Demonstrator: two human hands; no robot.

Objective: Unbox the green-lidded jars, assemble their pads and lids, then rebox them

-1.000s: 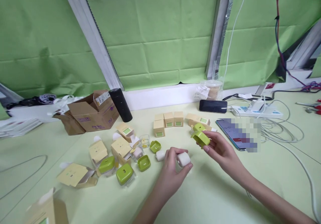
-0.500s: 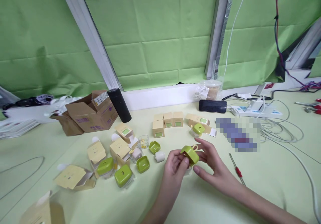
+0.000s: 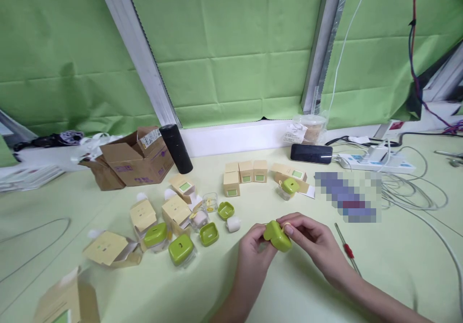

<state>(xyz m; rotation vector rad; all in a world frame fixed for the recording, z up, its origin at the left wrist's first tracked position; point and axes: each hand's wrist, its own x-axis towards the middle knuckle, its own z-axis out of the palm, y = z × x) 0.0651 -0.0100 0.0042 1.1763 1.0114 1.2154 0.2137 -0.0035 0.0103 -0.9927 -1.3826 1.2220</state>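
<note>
Right now the green cover (image 3: 279,237) sits between your two hands, touching both, its longer side seeming to slope from far left to near right. Your left hand (image 3: 255,249) grips its left side; your right hand (image 3: 314,241) pinches its right edge, by the yellow loop (image 3: 285,226). You can't see what the cover hides beneath. Left of your hands lie a white cylinder (image 3: 233,224), two upturned green shells (image 3: 209,235), and a clear case (image 3: 198,221) holding a pale piece. Farther left stands an open cardboard box (image 3: 144,164), contents hidden.
</note>
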